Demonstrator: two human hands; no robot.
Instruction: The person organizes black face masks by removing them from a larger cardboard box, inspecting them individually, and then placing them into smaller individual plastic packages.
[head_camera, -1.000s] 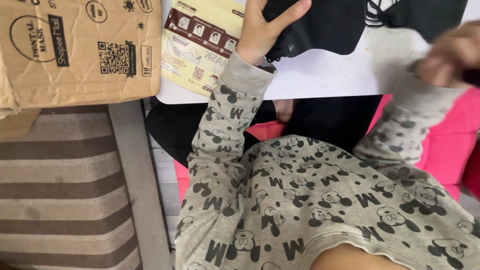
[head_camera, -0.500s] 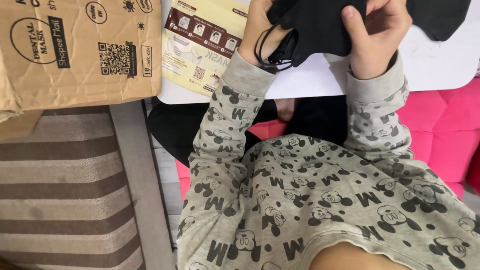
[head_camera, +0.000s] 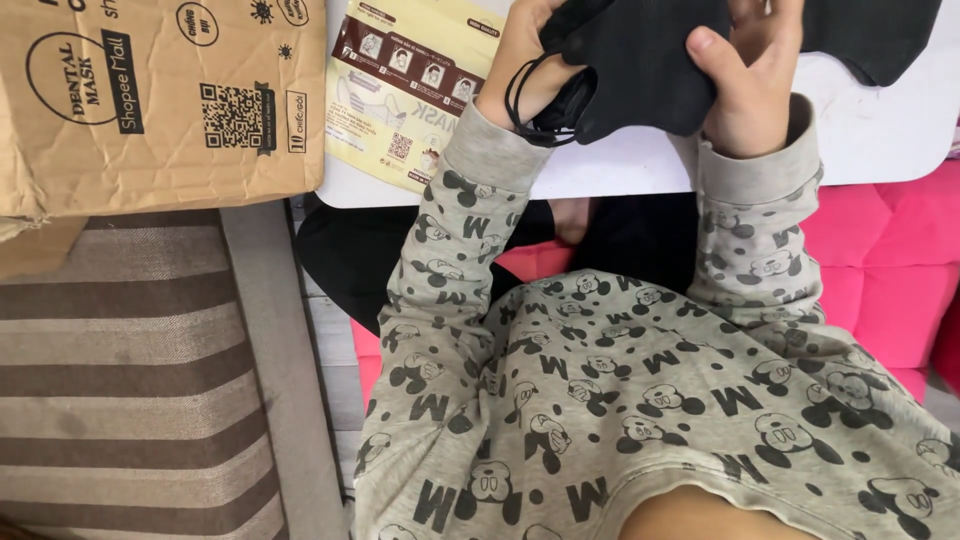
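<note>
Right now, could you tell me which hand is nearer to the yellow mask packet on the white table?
Left. The left hand grips the black mask just beside the packet; the right hand holds its far side.

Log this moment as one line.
left hand: grips black mask, loops dangling | right hand: grips mask | table: yellow packet, box

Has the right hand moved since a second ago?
Yes. The right hand has come in leftward from the frame's right edge, over the white table, and now grips the black mask together with the left hand.
</note>
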